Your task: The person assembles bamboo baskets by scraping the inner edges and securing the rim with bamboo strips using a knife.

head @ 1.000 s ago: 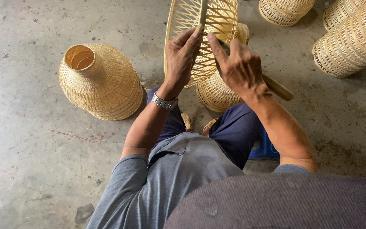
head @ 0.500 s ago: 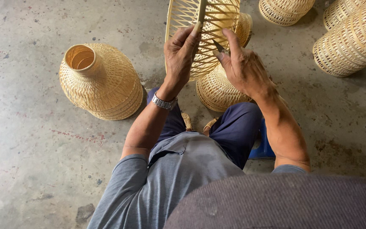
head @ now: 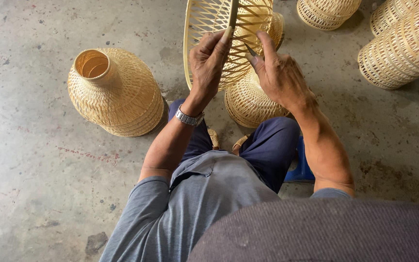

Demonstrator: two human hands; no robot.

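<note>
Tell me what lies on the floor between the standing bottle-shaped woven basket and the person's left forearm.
Only bare concrete floor; the head view shows nothing between the woven basket and the left forearm.

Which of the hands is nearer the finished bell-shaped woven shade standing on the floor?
Left. The left hand grips the open woven frame, just right of the bell-shaped shade. The right hand is farther right, beyond the frame.

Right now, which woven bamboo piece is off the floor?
The open-weave bamboo frame held by the left hand and right hand; the other baskets sit on concrete.
</note>
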